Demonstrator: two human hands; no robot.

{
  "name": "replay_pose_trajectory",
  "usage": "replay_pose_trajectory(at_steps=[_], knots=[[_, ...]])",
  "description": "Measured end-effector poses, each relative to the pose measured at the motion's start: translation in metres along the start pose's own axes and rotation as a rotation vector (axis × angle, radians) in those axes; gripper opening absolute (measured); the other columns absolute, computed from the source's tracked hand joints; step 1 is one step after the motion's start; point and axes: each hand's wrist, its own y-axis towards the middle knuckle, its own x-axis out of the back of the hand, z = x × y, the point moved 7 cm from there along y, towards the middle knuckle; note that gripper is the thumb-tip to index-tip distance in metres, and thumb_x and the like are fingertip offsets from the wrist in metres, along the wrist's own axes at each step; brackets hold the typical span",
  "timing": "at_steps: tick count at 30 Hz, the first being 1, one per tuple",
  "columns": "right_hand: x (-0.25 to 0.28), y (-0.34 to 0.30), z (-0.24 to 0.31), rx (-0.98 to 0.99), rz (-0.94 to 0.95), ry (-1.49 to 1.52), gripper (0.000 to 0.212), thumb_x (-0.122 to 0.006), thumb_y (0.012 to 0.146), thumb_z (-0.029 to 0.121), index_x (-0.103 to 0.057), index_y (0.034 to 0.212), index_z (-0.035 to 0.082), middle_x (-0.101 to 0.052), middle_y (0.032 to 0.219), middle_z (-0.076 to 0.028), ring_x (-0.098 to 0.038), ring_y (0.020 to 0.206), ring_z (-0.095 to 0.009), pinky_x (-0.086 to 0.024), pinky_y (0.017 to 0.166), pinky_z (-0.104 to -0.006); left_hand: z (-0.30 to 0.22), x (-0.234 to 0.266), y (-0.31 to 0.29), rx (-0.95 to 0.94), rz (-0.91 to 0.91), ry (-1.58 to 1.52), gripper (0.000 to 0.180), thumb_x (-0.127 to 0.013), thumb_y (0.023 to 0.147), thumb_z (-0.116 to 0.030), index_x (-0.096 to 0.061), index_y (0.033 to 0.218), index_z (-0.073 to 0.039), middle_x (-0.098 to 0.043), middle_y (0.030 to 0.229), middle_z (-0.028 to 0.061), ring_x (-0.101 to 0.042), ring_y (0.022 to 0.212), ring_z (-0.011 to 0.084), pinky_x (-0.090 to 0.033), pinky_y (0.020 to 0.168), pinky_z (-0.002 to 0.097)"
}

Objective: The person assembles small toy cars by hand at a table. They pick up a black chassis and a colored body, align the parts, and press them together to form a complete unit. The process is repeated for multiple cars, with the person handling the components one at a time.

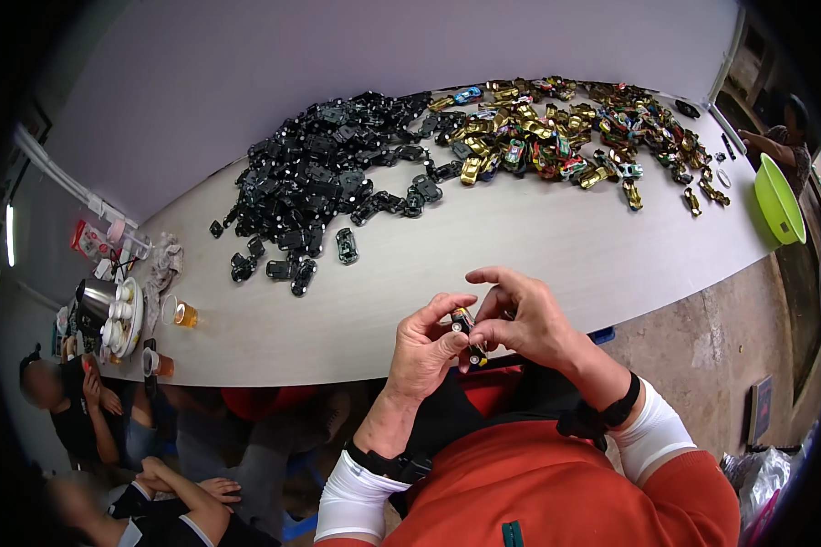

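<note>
Close to the table's front edge, a small toy car [462,321] with black and yellow parts and white wheel hubs is pinched between my two hands. My left hand [426,339] grips it with thumb and fingers from the left. From the other side, my right hand [531,321] presses on it with its thumb, the index finger raised and bent over; part of the car is hidden by the fingers. Beyond my hands lie a big heap of black toy car bases [310,164] and, to its right, a heap of gold and coloured toy cars [538,137].
A lime-green basin [779,201] stands at the table's right end. On the left are two cups of amber drink [184,314] [161,365], a tray [137,314] with white cups, a metal kettle [94,299] and a crumpled cloth [164,264]. Other people sit at lower left.
</note>
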Motion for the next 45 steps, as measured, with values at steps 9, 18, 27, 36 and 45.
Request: replay_pose_trajectory(at_steps=[9, 18, 27, 36, 45], knots=[[0.008, -0.002, -0.044, -0.229, -0.022, 0.240, 0.015, -0.062, 0.085, 0.011, -0.065, 0.091, -0.002, -0.062, 0.073, -0.003, -0.056, 0.058, -0.006, -0.042, 0.047, -0.0196, 0.013, 0.040, 0.010, -0.058, -0.308, -0.066, 0.025, -0.068, 0.080, -0.014, -0.049, 0.093, -0.006, -0.057, 0.077, 0.0074, -0.051, 0.042, 0.0123, -0.036, 0.031, 0.0192], [0.009, -0.005, -0.054, -0.154, -0.143, 0.033, 0.013, -0.065, 0.081, 0.009, -0.063, 0.083, -0.003, -0.058, 0.062, -0.004, -0.056, 0.057, -0.008, -0.043, 0.048, -0.0237, 0.004, 0.014, 0.008, -0.213, -0.363, 0.321, 0.026, -0.067, 0.081, -0.009, -0.043, 0.092, -0.005, -0.053, 0.070, 0.0048, -0.049, 0.041, 0.0110, -0.036, 0.030, 0.0203], [0.024, -0.003, -0.061, -0.091, -0.112, -0.453, 0.032, -0.054, 0.089, 0.028, -0.059, 0.092, -0.004, -0.061, 0.075, -0.017, -0.060, 0.073, -0.028, -0.047, 0.067, -0.0365, 0.017, 0.056, 0.016, -0.014, -0.418, -0.009, 0.017, -0.066, 0.082, -0.008, -0.056, 0.093, 0.000, -0.061, 0.083, 0.0108, -0.050, 0.052, 0.0122, -0.038, 0.042, 0.0204], [0.014, -0.001, -0.072, -0.200, -0.124, 0.015, 0.015, -0.047, 0.090, 0.008, -0.056, 0.085, -0.002, -0.058, 0.074, -0.006, -0.055, 0.066, -0.011, -0.046, 0.061, -0.0253, 0.029, 0.059, 0.018, 0.026, -0.484, -0.006, 0.017, -0.065, 0.082, -0.007, -0.055, 0.094, 0.000, -0.062, 0.080, 0.0113, -0.059, 0.054, 0.0164, -0.048, 0.045, 0.0229], [0.006, 0.002, -0.077, -0.150, -0.117, 0.078, 0.014, -0.050, 0.088, 0.004, -0.061, 0.095, -0.002, -0.058, 0.065, -0.002, -0.052, 0.058, -0.006, -0.044, 0.052, -0.0215, 0.028, 0.054, 0.019, -0.009, -0.455, 0.088, 0.017, -0.065, 0.082, -0.005, -0.054, 0.093, 0.003, -0.062, 0.076, 0.0110, -0.059, 0.053, 0.0155, -0.048, 0.045, 0.0225]])
